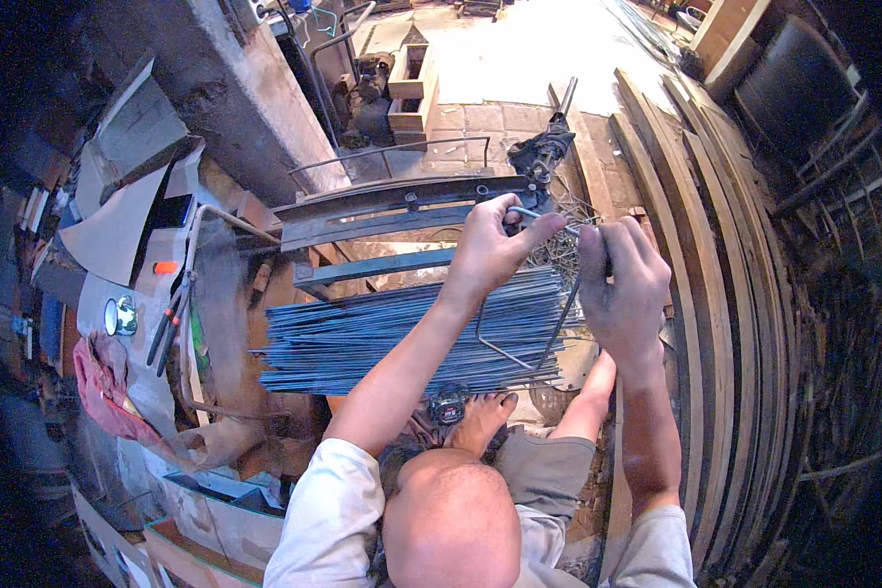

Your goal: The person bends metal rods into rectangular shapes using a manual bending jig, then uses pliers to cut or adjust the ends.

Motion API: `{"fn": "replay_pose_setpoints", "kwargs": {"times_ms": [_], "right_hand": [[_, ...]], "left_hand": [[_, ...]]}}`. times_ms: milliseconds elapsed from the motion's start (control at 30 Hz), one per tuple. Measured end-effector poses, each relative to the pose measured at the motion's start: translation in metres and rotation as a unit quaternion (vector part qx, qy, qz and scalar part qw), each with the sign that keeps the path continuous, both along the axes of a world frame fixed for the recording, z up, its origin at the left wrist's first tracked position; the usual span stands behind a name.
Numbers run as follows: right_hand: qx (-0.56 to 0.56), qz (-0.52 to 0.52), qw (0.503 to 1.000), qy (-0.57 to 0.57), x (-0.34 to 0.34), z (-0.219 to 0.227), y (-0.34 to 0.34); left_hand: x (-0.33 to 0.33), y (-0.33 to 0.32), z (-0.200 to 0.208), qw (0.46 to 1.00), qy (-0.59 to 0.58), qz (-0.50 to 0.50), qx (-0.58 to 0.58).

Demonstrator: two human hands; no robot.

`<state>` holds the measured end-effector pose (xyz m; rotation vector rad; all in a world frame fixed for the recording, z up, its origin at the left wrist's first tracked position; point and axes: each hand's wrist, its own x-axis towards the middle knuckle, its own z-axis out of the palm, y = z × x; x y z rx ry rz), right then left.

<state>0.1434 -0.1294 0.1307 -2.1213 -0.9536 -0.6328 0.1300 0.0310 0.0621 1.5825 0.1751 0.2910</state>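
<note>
Between my hands is a thin steel rod bent into a four-sided loop, a rebar stirrup [501, 349]. My left hand [500, 250] pinches its upper left part between thumb and fingers. On the other side my right hand [625, 279] closes round the upper right part, fingers curled. The loop's lower corner hangs over a thick bundle of straight steel rods [382, 333] lying crosswise in front of me. Just beyond my hands, a heap of bent rod pieces [583, 211] lies partly hidden behind them.
A metal rail [382, 211] on a bench runs to a clamp-like fixture [544, 152] with a handle. Long timber planks [720, 294] line the right. At left lie pliers [170, 318], a mug [122, 316] and a pink cloth [108, 387]. A wooden box [410, 116] stands farther off.
</note>
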Motion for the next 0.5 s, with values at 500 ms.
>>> {"fn": "replay_pose_setpoints", "kwargs": {"times_ms": [500], "right_hand": [[0.122,0.14,0.924,0.335,-0.001,-0.038,-0.02]], "left_hand": [[-0.046,0.002,0.015,0.967,-0.029,0.059,-0.245]]}}
